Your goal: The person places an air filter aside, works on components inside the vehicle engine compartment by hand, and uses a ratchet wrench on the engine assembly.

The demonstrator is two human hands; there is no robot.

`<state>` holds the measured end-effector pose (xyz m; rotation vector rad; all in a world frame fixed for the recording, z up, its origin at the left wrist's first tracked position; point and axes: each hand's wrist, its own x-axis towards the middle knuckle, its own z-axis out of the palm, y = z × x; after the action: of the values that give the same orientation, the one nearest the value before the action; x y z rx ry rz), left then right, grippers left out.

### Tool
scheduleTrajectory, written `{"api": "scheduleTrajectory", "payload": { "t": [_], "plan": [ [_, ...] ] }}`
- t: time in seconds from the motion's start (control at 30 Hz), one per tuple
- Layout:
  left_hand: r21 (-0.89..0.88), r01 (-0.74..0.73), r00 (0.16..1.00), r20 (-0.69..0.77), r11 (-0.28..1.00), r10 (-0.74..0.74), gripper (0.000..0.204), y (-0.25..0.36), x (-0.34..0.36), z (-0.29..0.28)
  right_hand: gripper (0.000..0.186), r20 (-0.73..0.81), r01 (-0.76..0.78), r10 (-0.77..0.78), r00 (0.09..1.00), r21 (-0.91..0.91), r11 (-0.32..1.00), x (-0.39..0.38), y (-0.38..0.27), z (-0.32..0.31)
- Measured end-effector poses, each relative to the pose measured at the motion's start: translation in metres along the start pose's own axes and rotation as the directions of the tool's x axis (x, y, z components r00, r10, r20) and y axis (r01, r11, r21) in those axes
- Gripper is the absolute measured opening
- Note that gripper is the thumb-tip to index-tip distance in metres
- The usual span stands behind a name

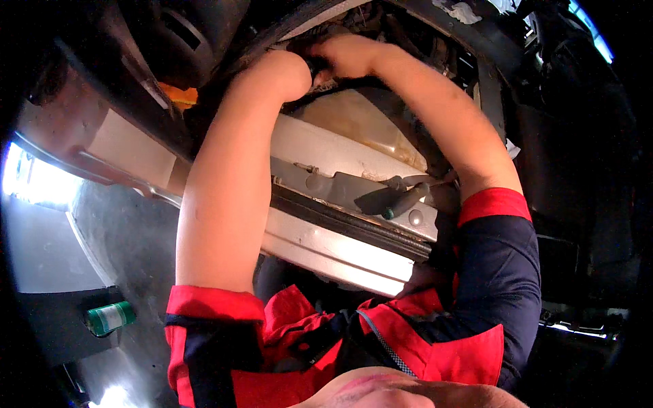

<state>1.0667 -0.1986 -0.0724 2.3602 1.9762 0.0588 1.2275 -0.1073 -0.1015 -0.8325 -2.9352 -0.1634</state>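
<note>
Both my hands reach among dark vehicle parts at the top of the view. My left hand is bent at the wrist, its fingers out of sight behind it. Close to its right, my right hand has curled fingers at a dark part I cannot make out, partly in shadow. Just below them lies a yellowed translucent plastic panel or tank. Under that runs a silver metal crossmember with a grey bracket and a dark hose along it.
A rusty metal body edge runs along the left, with an orange item near the dark plastic above it. A green cylindrical container is at lower left. Dark panels fill the right side. Bright light enters at the left.
</note>
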Motion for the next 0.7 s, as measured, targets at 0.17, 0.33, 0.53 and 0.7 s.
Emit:
{"api": "scheduleTrajectory", "payload": {
  "t": [0.17,0.33,0.53,0.7],
  "plan": [
    [-0.004,0.111,0.991,0.08,0.994,-0.111,0.032,0.002,-0.005,0.005,0.06,0.133,-0.294,0.3,0.945,-0.06,0.954,-0.013,0.018,-0.014],
    [0.057,0.096,0.986,0.129,0.994,-0.102,0.032,0.004,-0.003,0.008,0.065,0.168,-0.271,0.275,0.947,-0.048,0.961,-0.013,0.013,0.005],
    [0.078,0.058,0.98,0.186,0.995,-0.072,0.035,0.006,-0.002,0.007,0.061,0.246,-0.304,0.347,0.905,-0.198,0.932,-0.013,0.017,0.011],
    [0.091,0.021,0.982,0.183,0.996,-0.038,0.037,0.008,0.005,0.001,0.053,0.351,-0.228,0.301,0.887,-0.234,0.945,-0.02,0.023,-0.014]
  ]
}}
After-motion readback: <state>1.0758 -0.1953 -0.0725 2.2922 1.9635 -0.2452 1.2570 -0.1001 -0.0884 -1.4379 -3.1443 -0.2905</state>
